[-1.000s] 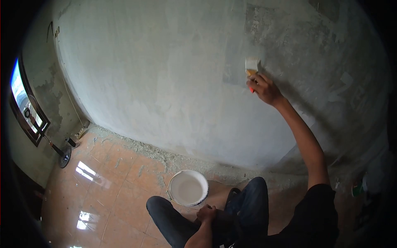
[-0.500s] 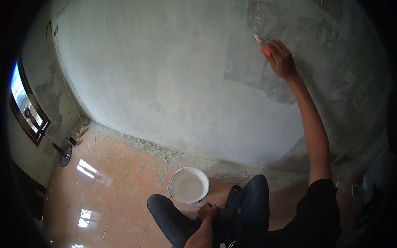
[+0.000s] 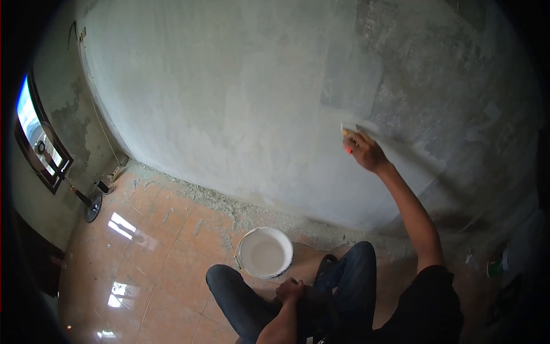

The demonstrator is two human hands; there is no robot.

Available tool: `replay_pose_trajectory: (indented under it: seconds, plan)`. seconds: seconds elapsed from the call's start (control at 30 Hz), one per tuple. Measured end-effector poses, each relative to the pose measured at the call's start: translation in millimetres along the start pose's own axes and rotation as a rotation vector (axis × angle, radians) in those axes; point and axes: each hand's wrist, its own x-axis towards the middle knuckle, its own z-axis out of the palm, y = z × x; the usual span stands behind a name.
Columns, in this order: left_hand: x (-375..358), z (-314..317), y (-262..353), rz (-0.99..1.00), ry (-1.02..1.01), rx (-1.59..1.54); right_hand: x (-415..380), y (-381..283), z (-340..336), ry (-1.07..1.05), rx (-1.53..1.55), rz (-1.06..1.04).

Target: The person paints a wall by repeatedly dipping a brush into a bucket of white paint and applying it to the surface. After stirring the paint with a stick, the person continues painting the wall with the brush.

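My right hand [image 3: 366,152] is closed round the handle of a scraper [image 3: 345,131] with an orange-red part, its pale blade at the grey wall [image 3: 275,114]. Whether the blade touches the wall is hard to tell. Darker, rough patches of wall lie above and to the right of that hand. My left hand [image 3: 290,290] rests between my knees with its fingers curled; what it holds, if anything, is hidden. Just beyond it stands a white bucket [image 3: 265,252] with pale, whitish material inside.
Scraped debris [image 3: 212,200] lies along the wall's foot on the orange tiled floor [image 3: 154,258]. A standing fan [image 3: 91,207] is at the left, by a window [image 3: 37,129]. At the far right sits a green container [image 3: 494,268].
My right hand has moved down and slightly left along the wall with the scraper. A light smear now shows where the wall was darker. My left hand stays between my knees.
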Motion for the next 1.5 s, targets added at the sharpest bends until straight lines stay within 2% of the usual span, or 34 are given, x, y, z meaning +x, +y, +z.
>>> replay_pose_trajectory:
  seconds: [0.03, 0.1, 0.23, 0.27, 0.3, 0.4, 0.43, 0.5, 0.63, 0.7, 0.83, 0.9, 0.93, 1.0, 1.07, 1.1, 1.17, 1.2, 1.27, 1.37, 1.5]
  plan:
    - [-0.2, -1.6, 1.8, 0.005, 0.002, -0.004, 14.3, 11.7, -8.9, 0.077, -0.013, -0.040]
    - [-0.2, -0.9, 1.1, 0.011, 0.002, 0.000, 48.0, 25.5, -36.4, 0.152, 0.090, 0.030]
    - [2.3, 1.7, 1.6, -0.017, 0.021, 0.009, 97.8, 47.9, -82.3, 0.237, 0.016, -0.034]
    - [1.1, 1.1, 2.3, -0.018, 0.018, 0.013, 107.7, 50.4, -93.2, 0.339, -0.022, -0.067]
    - [0.2, 1.4, 2.3, -0.023, 0.010, 0.016, 110.5, 50.9, -96.7, 0.438, -0.062, -0.097]
    - [1.2, 0.7, 3.2, -0.023, 0.013, 0.018, 107.4, 50.2, -86.1, 0.477, -0.169, -0.134]
    - [1.1, -0.4, 3.7, -0.017, 0.007, 0.012, 102.2, 47.6, -76.7, 0.478, -0.169, -0.135]
    - [1.0, -0.2, 2.8, -0.016, 0.001, 0.005, 76.8, 31.7, -44.8, 0.347, -0.352, -0.146]
    - [0.9, 1.0, 2.6, -0.025, -0.009, 0.006, 25.0, -3.4, 7.1, 0.059, -0.208, -0.265]
    - [1.7, 0.9, 1.7, -0.023, -0.002, 0.010, 17.9, -17.4, 13.6, -0.011, -0.110, -0.291]
    - [-0.3, 2.7, 1.9, -0.022, 0.005, 0.011, 41.2, -23.5, 11.7, -0.027, 0.023, -0.171]
    - [2.2, 1.3, 2.6, -0.023, 0.017, 0.008, 68.8, -5.9, 8.6, 0.045, 0.026, -0.177]
    - [2.7, 3.2, 1.5, -0.015, 0.018, 0.012, 86.1, 5.5, 4.5, 0.078, 0.131, -0.067]
    - [1.7, 3.9, -1.0, -0.013, 0.019, 0.017, 118.6, 23.8, -17.7, 0.046, 0.193, 0.013]
    - [1.2, 3.0, 0.5, -0.009, 0.020, 0.003, 140.2, 23.9, -40.5, 0.171, 0.126, -0.074]
    - [1.6, 1.5, 2.2, -0.016, 0.020, -0.003, 150.3, 24.2, -52.8, 0.169, 0.133, -0.081]
    - [-1.8, -1.1, 4.4, -0.020, 0.022, 0.004, 162.4, 26.4, -68.7, 0.422, -0.042, -0.163]
    - [-2.9, 0.9, 3.3, -0.024, 0.014, 0.006, 163.2, 26.6, -70.0, 0.415, -0.038, -0.160]
    - [1.5, 2.1, 2.8, -0.029, 0.002, 0.010, 165.1, 27.9, -72.6, 0.507, -0.257, -0.230]
    - [1.7, 2.1, 2.7, -0.021, 0.000, 0.011, 141.6, 19.8, -40.6, 0.438, -0.359, -0.254]
    - [1.0, 0.8, 4.0, -0.023, 0.007, 0.006, 77.1, -9.9, 27.9, 0.161, -0.284, -0.431]
